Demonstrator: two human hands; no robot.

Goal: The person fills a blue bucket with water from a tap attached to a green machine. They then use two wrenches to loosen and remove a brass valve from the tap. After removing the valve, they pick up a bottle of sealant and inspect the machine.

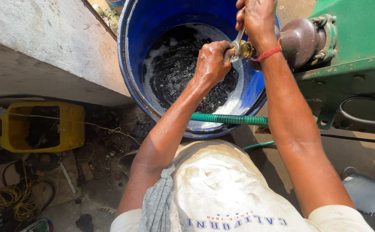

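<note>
Both hands on a brass valve over the blue barrel

Head view: brass valve (244, 49) sits above the blue barrel (129, 60)'s right rim, just beside the green machine (355, 38). Left hand (213, 62) is fisted around its left end – right hand (256, 19) curls over the metal lever (238, 38) on top. Probably stiff, wet, slippery – best gripped at the body. Green hose (228, 119) crosses the barrel's near rim, dark foamy water (174, 73) inside.

Dirty ground (106, 189), blue barrel (131, 64) standing on it, yellow tub (73, 124), tangled yellow wire (18, 199), bits of junk around
</note>
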